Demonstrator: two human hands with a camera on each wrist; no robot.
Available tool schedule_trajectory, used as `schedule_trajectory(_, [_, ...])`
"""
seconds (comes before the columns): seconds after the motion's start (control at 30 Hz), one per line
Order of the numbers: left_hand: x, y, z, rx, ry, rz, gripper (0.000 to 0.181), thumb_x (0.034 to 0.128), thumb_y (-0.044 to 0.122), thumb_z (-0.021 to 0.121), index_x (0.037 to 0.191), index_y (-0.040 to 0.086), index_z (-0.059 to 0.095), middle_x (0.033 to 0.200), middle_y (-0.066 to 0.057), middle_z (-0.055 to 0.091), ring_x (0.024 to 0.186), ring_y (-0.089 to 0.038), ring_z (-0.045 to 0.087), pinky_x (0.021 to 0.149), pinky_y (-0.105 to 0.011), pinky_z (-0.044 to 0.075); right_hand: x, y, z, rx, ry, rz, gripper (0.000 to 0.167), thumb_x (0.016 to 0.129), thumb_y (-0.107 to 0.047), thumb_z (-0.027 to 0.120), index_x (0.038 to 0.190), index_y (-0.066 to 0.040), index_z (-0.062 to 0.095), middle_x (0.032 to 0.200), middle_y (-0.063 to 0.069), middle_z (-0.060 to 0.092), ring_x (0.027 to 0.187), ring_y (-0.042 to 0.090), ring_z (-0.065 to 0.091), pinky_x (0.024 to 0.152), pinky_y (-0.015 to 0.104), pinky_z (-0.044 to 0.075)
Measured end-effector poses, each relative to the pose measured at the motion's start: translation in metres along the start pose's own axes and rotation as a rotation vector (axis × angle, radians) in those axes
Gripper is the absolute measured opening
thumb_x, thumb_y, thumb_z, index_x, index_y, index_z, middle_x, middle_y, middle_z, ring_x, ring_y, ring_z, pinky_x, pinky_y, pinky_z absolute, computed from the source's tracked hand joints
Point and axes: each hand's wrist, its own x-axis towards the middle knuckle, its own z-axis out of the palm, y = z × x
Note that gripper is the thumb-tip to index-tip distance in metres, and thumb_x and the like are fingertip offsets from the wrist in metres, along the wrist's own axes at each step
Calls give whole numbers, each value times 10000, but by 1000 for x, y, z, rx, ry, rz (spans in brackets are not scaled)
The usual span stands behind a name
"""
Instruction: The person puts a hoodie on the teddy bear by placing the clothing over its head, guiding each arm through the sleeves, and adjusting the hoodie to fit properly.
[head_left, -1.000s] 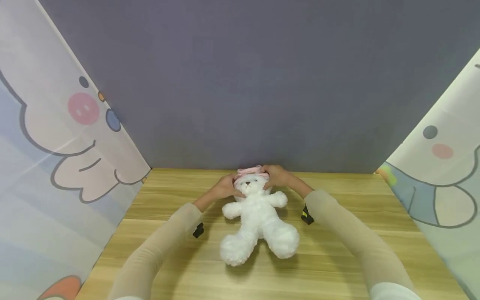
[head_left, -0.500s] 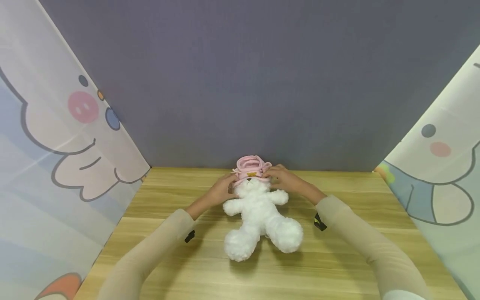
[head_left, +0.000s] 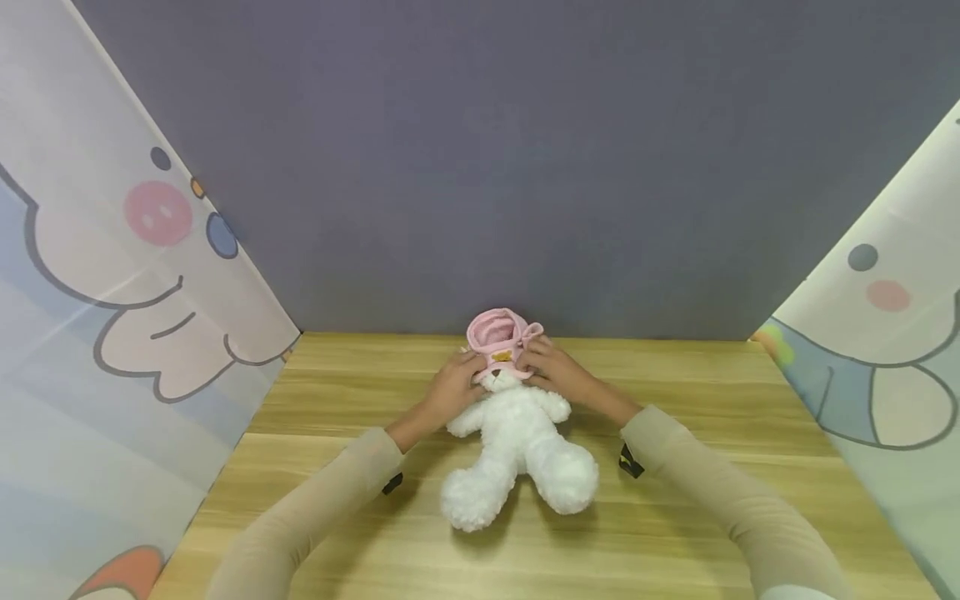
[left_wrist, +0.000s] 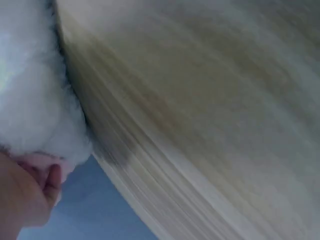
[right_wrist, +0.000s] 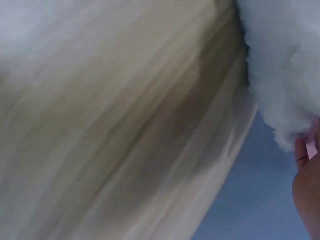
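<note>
A white plush bear (head_left: pixel 517 425) lies on its back on the wooden table, head toward the grey wall. Over the top of its head sits a pink fabric hat (head_left: pixel 497 332) with a small yellow patch and a loop at its right side; its brim covers the eyes and the nose shows below. My left hand (head_left: pixel 454 385) pinches the brim at the left of the head. On the opposite side my right hand (head_left: pixel 557 372) holds the brim with bent fingers. In the left wrist view, the fingers (left_wrist: pixel 52 182) grip pink cloth beside white fur (left_wrist: pixel 35 95).
The wooden table (head_left: pixel 337 383) ends at the grey wall (head_left: pixel 480 167) just behind the hat. Printed cartoon panels (head_left: pixel 75 275) flank the table on both sides. Small black devices (head_left: pixel 630 461) hang under the sleeves near each wrist.
The hat has gone from bunched at the head's top to standing up with its inside showing, its brim drawn down over the bear's eyes. Both hands have shifted slightly toward the body.
</note>
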Motion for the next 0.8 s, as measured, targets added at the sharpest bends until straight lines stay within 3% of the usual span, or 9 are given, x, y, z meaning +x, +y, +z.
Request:
schedule_trajectory(0.13, [-6,4,7,88,116,212,332,712,-52,766,733,148,502,784,24,587,761,-184,551,663,-320,450,-3,-5,6,-17,74,-97,298,789,143,703,873,-137,645,901,28,561,945,240,483,831,375,414])
schedule_trajectory(0.23, [-12,3,13,134,214,365,250,710,-60,734,735,142,590,808,20,663,805,-212,624,682,-352,475,-5,-11,7,-73,98,-184,277,807,118,673,811,-156,632,857,24,538,904,236,463,800,365,405])
schedule_trajectory(0.33, [-18,0,16,189,271,436,216,706,-31,728,800,155,671,890,27,709,881,-217,661,720,-367,501,-6,-15,9,-147,120,-249,210,830,34,689,783,-158,619,861,29,559,898,250,481,800,379,430])
schedule_trajectory(0.43, [-19,-5,13,222,250,390,211,740,2,741,892,131,670,963,-1,688,897,-211,648,754,-345,531,-6,-13,10,-165,134,-198,199,809,54,691,830,-136,636,920,48,588,933,268,508,825,387,460])
schedule_trajectory(0.53, [-18,-10,7,198,165,246,220,823,71,777,971,102,618,1014,-38,628,869,-193,612,743,-316,544,-7,-9,10,-124,120,-54,225,799,66,733,925,-108,664,1018,70,606,1016,281,528,890,404,469])
schedule_trajectory(0.63, [-18,-13,-2,182,77,114,230,888,201,778,1002,122,594,1008,-20,601,843,-166,599,709,-326,548,-9,-6,7,-79,77,60,241,831,-29,801,1022,-99,672,1138,88,605,1099,288,515,946,440,447])
schedule_trajectory(0.7, [-18,-13,-8,209,35,70,223,903,286,757,985,156,595,948,12,602,801,-157,599,700,-350,553,-9,-6,4,-68,47,85,287,836,-73,819,1084,-108,680,1215,103,595,1140,300,500,963,468,438])
schedule_trajectory(0.8, [-12,-8,-13,330,18,59,246,889,389,727,912,197,576,843,51,586,694,-135,573,558,-329,511,-5,-8,0,-61,14,63,298,862,-50,788,1129,-128,681,1250,122,577,1136,298,502,938,460,460])
